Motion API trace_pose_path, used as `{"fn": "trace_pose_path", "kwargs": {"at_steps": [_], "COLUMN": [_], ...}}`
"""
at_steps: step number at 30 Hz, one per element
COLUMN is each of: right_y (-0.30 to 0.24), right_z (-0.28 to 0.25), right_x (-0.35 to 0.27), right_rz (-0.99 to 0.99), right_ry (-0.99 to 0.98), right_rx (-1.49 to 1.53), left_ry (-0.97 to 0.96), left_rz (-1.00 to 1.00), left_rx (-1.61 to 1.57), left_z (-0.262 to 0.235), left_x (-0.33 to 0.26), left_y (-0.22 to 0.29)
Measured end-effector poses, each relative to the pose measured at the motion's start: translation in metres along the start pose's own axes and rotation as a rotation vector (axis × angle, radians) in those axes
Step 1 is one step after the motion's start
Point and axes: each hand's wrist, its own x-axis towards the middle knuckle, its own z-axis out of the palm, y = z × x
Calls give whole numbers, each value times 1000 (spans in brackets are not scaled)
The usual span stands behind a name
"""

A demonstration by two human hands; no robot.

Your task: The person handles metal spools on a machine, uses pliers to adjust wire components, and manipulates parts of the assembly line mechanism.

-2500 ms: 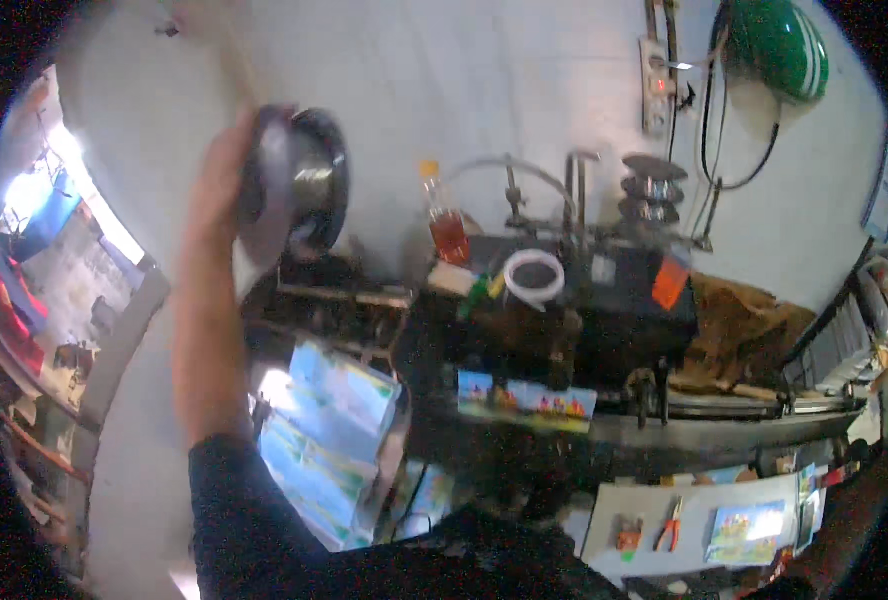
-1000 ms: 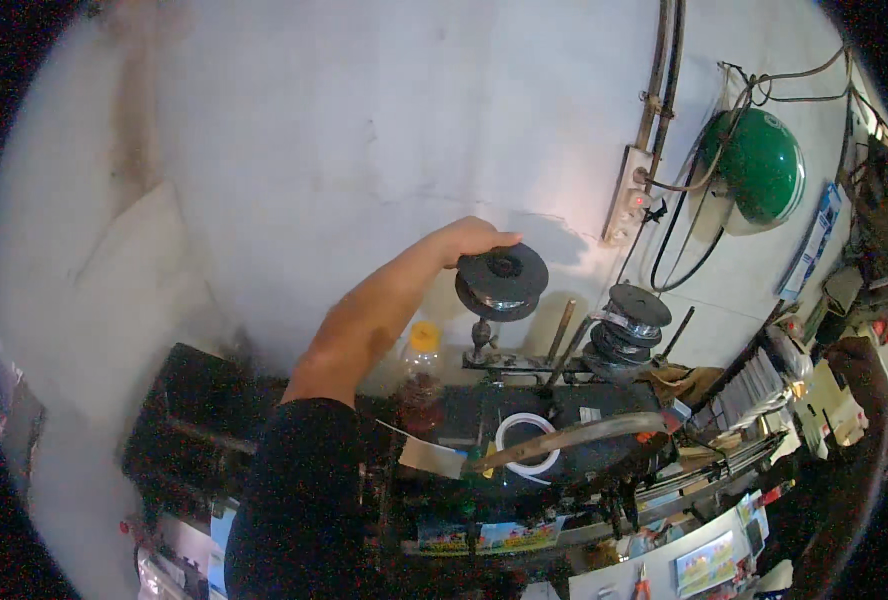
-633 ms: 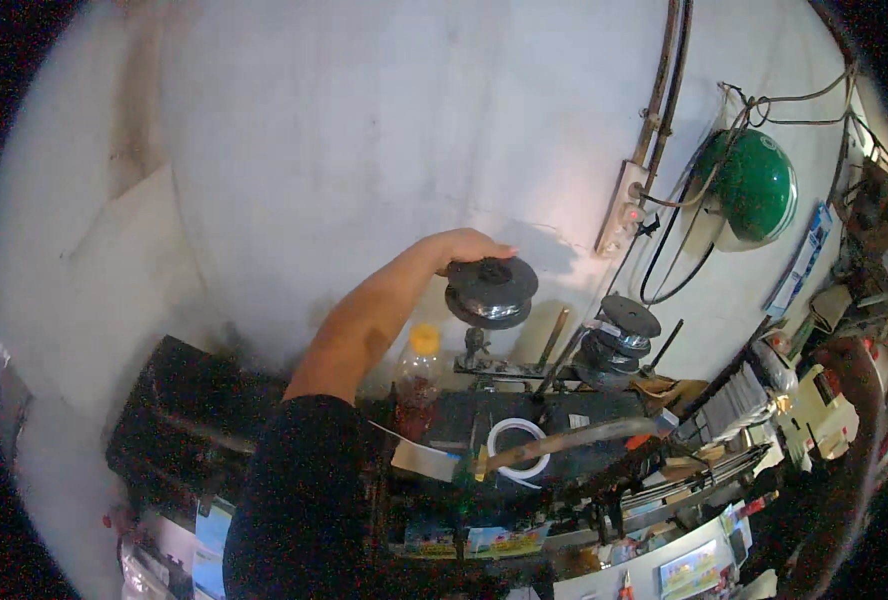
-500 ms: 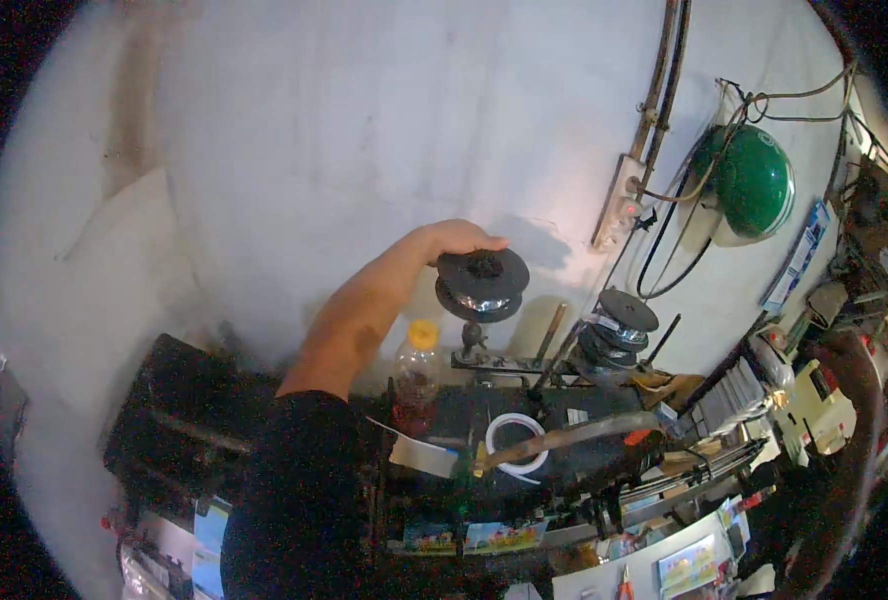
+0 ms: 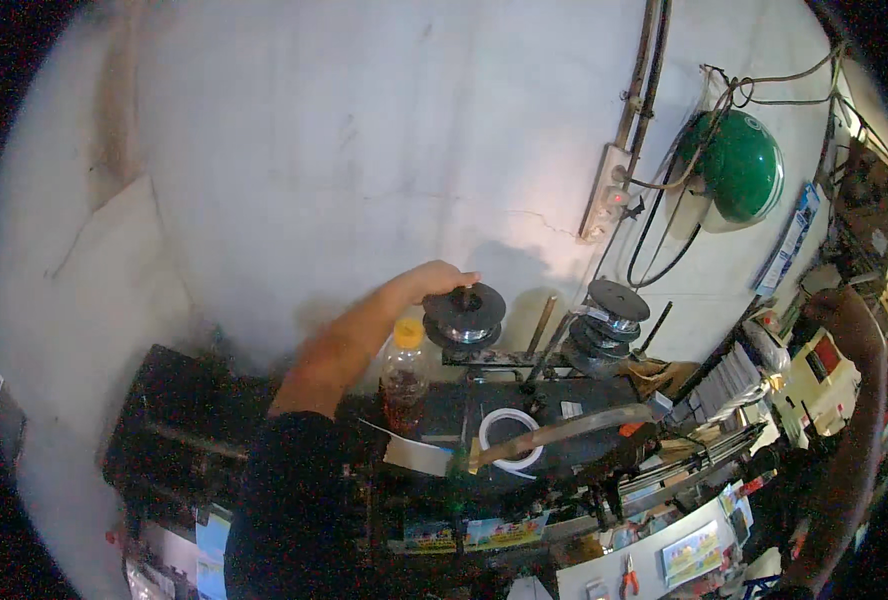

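My left hand (image 5: 444,278) is closed on the far rim of a black spool (image 5: 465,318) wound with silvery wire. The spool sits low over a dark metal rack (image 5: 494,360), and what looks like a rod end shows in its hub. Close by on the left stands a clear bottle (image 5: 404,385) with a yellow cap and reddish contents. Two stacked black spools (image 5: 609,325) of similar wire stand on the rack to the right. My right hand (image 5: 842,318) is raised at the far right; its fingers are too dark and blurred to make out.
A bare rod (image 5: 542,328) rises between the spools. A white tube coil (image 5: 512,440) lies on the dark surface beneath a long bent pipe (image 5: 564,432). A power strip (image 5: 606,195) and green lamp shade (image 5: 742,165) are on the wall. Orange-handled pliers (image 5: 629,578) lie below.
My left hand has lowered the spool toward the rack. The upright end visible beneath the spool before is now hidden under it, and something rod-like shows in the hub. The view has shifted slightly.
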Motion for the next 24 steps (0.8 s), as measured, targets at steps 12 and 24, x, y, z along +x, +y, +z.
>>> {"fn": "trace_pose_path", "kwargs": {"at_steps": [12, 24], "right_y": [-65, -121], "right_z": [-43, -54], "right_x": [-35, -44], "right_rz": [-258, -574], "right_ry": [415, 456], "right_rx": [282, 484], "left_ry": [142, 127], "left_rz": [454, 172], "left_rx": [-135, -31], "left_z": [4, -19], "left_x": [-35, -130], "left_y": [-17, -1]}}
